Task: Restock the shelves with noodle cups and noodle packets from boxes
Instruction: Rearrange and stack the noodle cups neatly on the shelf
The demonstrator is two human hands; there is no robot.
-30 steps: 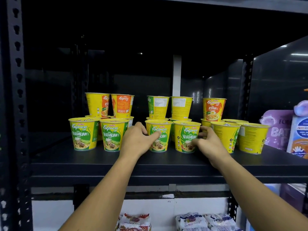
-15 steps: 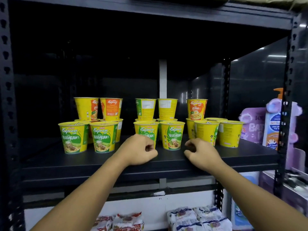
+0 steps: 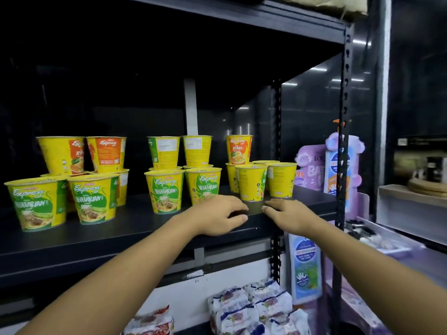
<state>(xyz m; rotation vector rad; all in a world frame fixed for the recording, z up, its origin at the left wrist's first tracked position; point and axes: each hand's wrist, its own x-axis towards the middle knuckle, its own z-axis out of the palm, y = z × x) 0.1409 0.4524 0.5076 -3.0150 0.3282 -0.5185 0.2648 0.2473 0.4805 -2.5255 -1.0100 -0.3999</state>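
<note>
Noodle cups [image 3: 165, 191] stand upright on the dark shelf [image 3: 121, 229] in three clusters at left, centre and right. Front cups are yellow with green "Vegetarian" panels. Behind them, further cups are stacked two high, several with orange "Ayam" panels and two turned to show their printed backs. All lids appear sealed, and no cup is seen tilted. A gap of bare board separates the left cluster from the centre one, and a bare strip runs along the front edge before every cluster. Dark open height remains between the stacked cups and the upper shelf [image 3: 242, 18]. The left hand [image 3: 217, 215] hovers over the front edge just before the centre cluster, fingers loosely bent and holding nothing. The right hand [image 3: 287, 213] is beside it, just before the right cluster, fingers relaxed and nearly straight, also empty. A perforated upright post [image 3: 343, 141] bounds the bay on the right, with purple packs [image 3: 310, 170] near it. Noodle packets [image 3: 251, 308] lie on the level below.
</note>
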